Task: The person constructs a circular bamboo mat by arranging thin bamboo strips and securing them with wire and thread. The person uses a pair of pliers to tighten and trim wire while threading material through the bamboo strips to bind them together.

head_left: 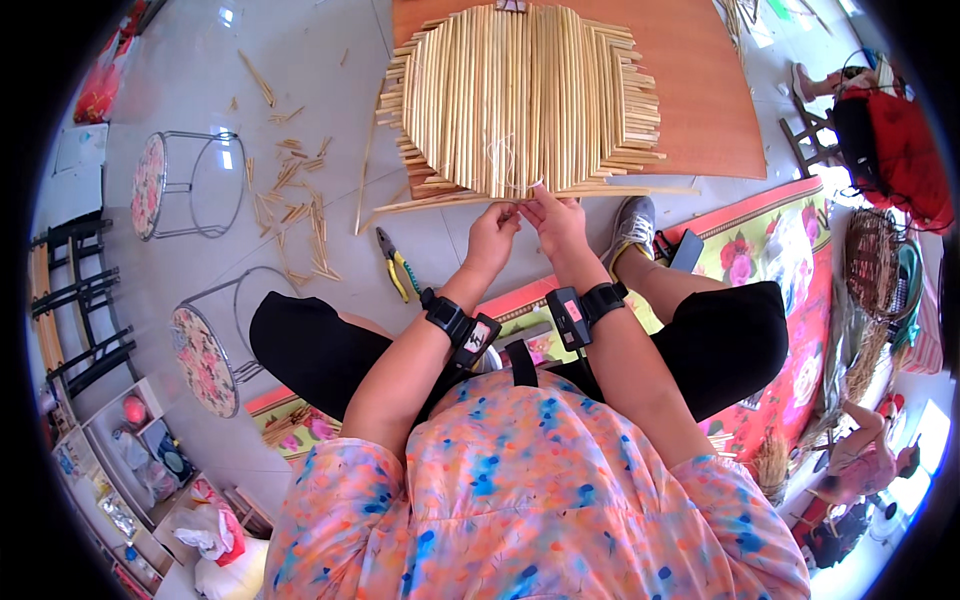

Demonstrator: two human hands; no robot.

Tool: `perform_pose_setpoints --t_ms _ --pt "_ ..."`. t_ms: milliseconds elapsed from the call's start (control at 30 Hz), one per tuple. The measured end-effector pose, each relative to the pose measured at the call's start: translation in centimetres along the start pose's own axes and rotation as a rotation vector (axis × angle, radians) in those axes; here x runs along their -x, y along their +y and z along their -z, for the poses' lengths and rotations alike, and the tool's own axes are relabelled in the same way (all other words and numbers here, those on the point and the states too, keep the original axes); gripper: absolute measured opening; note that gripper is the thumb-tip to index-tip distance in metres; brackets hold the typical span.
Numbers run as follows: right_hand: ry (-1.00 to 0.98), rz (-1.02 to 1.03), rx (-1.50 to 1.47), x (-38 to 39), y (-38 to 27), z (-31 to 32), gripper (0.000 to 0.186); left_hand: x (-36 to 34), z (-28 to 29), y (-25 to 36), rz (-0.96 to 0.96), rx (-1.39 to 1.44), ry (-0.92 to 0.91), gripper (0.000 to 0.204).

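Note:
A rounded panel of pale, straight reed stalks (500,90) lies on a reddish-brown board (705,110), its side ends stepped. White string (497,150) lies looped over its near middle and runs down to the near edge. At that edge my left hand (490,238) is closed, its fingertips pinched; what is between them is too small to make out. My right hand (560,228) meets it from the right, thumb and finger pinched where the string ends. Loose long stalks (640,189) lie crosswise along the near edge, just beyond my fingers.
Pliers with yellow-green handles (393,262) lie on the tiled floor left of my hands. Cut stalk bits (290,205) are scattered farther left, near two round stools (150,187). A flowered mat (740,260) spreads at right with a dark phone (686,250). Other people sit at far right.

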State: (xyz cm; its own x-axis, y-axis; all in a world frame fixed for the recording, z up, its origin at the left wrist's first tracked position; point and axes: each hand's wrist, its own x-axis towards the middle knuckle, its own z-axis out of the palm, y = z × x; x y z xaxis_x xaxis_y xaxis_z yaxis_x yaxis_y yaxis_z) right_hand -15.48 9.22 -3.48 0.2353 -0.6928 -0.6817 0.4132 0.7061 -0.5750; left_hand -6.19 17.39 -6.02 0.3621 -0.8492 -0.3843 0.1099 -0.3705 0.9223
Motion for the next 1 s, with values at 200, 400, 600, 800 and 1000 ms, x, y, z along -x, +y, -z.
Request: perform_pose_setpoints --t_ms 200,400,600,800,1000 --pt "-0.008 -0.093 -0.015 -0.1 -0.8 -0.2 0.017 -2.1 -0.9 -0.9 0.178 0.602 0.03 0.014" --pt "0.039 -0.114 0.045 0.6 -1.2 -0.8 0.02 -4.0 -2.5 -4.1 -0.024 0.623 0.121 0.012" --pt "0.079 -0.071 0.074 1.4 -1.2 -1.4 0.019 -3.8 -3.0 -3.7 -0.014 0.567 0.032 0.017" --pt "0.038 -0.037 0.05 1.3 -0.7 -0.5 0.016 -3.4 -2.6 -4.1 -0.016 0.124 -0.143 0.024" --pt "0.029 -0.019 0.026 2.1 0.7 0.2 0.017 -0.5 1.8 -4.2 0.08 0.01 -0.063 0.028"
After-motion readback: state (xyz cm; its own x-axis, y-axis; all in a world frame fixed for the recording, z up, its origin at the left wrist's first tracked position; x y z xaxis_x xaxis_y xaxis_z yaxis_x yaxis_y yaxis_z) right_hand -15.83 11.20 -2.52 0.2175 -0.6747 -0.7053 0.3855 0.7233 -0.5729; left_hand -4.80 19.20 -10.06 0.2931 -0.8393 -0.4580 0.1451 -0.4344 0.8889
